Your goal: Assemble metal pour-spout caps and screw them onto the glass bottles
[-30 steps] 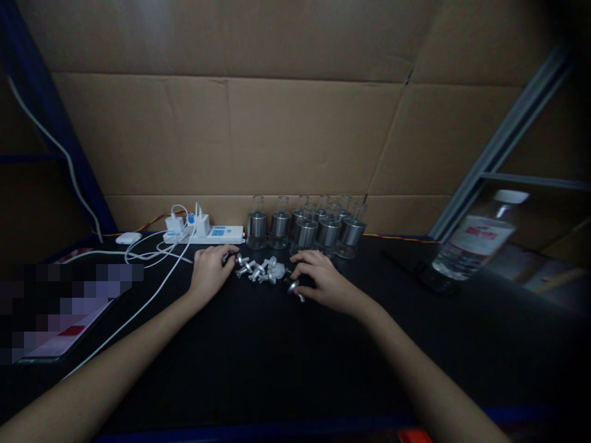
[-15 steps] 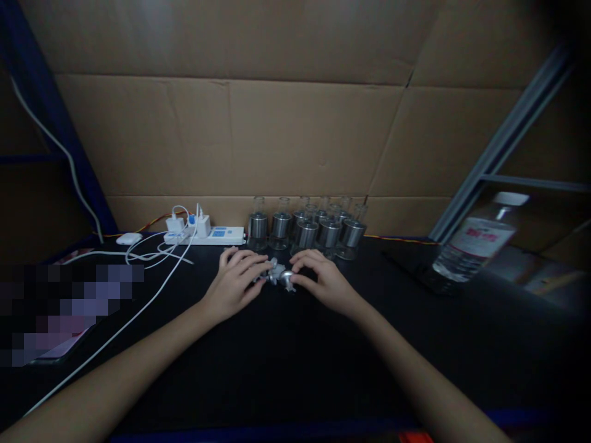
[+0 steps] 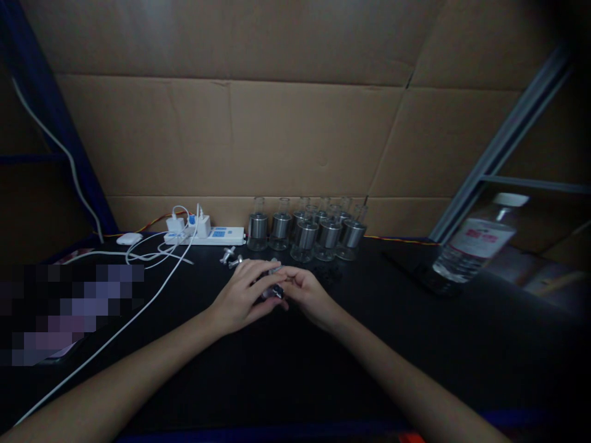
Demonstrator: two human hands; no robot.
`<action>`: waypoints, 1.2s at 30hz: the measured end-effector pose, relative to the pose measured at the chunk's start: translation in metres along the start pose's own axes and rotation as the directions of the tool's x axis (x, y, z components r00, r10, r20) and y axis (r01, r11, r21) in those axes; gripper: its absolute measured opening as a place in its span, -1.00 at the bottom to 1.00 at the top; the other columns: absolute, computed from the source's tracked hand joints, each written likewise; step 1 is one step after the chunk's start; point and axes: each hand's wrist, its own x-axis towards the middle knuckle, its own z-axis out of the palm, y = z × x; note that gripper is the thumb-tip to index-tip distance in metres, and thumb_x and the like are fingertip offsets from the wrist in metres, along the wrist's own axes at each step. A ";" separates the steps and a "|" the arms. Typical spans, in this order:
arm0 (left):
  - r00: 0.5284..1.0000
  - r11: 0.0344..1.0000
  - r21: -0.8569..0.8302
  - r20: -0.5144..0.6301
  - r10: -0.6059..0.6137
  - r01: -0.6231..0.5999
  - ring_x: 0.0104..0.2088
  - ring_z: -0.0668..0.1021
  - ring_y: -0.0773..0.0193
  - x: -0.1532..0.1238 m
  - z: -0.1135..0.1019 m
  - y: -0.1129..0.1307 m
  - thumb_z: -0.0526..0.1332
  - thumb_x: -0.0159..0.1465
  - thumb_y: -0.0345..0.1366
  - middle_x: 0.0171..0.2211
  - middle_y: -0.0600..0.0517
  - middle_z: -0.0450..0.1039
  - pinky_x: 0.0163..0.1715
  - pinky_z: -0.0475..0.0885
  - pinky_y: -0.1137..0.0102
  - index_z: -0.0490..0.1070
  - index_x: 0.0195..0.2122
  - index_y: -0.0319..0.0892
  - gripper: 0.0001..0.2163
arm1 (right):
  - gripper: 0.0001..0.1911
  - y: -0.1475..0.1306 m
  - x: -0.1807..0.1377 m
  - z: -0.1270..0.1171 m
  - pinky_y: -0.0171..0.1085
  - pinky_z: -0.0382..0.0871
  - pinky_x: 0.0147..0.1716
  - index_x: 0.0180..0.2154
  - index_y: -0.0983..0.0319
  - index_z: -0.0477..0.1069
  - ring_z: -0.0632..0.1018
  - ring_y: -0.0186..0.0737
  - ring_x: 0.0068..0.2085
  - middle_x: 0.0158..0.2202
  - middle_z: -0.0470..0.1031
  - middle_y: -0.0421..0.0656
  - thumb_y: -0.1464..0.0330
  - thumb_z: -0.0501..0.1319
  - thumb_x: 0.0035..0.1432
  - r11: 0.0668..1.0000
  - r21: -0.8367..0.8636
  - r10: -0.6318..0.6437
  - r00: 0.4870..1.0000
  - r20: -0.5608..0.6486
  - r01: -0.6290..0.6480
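Note:
My left hand is closed, its fingers curled over a small shiny metal part with a dark, glossy end. My right hand meets it from the right, with thumb and fingers pinched at the same part. The fingers cover most of the part, so its full shape is hidden. Just behind my left hand, small silver metal pieces with stems lie on the black table. Small black pieces, hard to make out, lie behind my right hand.
Several glass bottles with metal sleeves stand at the back against the cardboard wall. A white power strip with plugs and loose white cables is at left. At right stands a water bottle.
My hands have come together and slightly nearer me, now meeting at one part. My right hand has moved left, away from the domed silver piece's earlier spot. Silver pieces behind my left hand now show.

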 end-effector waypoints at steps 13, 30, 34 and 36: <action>0.975 0.970 -0.104 0.031 -0.220 0.222 -0.19 0.37 0.29 -0.001 0.004 -0.002 -0.06 0.23 -0.41 -0.19 -0.07 0.22 -0.18 0.34 0.38 0.07 0.06 -0.17 -0.66 | -0.78 0.001 0.000 0.005 -0.38 0.32 -0.57 -0.32 0.31 0.26 0.43 -0.37 -0.48 -0.49 0.34 -0.20 0.27 0.10 0.04 0.999 0.008 0.042 0.996 0.082 -0.043; 0.963 0.941 -0.274 0.234 -0.133 0.197 -0.17 0.36 0.30 -0.002 0.006 -0.001 -0.07 0.24 -0.38 -0.14 -0.07 0.18 -0.15 0.32 0.38 -0.11 0.14 -0.13 -0.57 | -0.73 0.007 -0.001 0.002 -0.46 0.20 -0.75 -0.48 0.31 0.27 0.29 -0.51 -0.68 -0.61 0.29 -0.29 0.22 0.20 -0.07 0.999 -0.024 0.033 0.999 -0.009 -0.033; 0.965 0.929 -0.307 0.222 -0.139 0.205 -0.16 0.35 0.30 0.000 0.006 0.001 -0.07 0.24 -0.39 -0.14 -0.06 0.19 -0.12 0.31 0.37 -0.11 0.14 -0.11 -0.57 | -0.73 0.009 -0.002 0.007 -0.47 0.19 -0.75 -0.46 0.30 0.27 0.23 -0.53 -0.70 -0.65 0.25 -0.33 0.23 0.23 -0.11 0.988 0.137 0.070 0.997 -0.036 -0.065; 0.967 0.927 -0.311 0.206 -0.151 0.211 -0.14 0.34 0.29 0.001 0.007 0.002 -0.08 0.24 -0.39 -0.14 -0.05 0.19 -0.10 0.29 0.36 -0.09 0.14 -0.10 -0.57 | -0.73 0.010 -0.002 0.008 -0.47 0.19 -0.74 -0.46 0.29 0.26 0.19 -0.55 -0.71 -0.66 0.22 -0.35 0.22 0.23 -0.11 0.976 0.204 0.085 0.996 -0.039 -0.076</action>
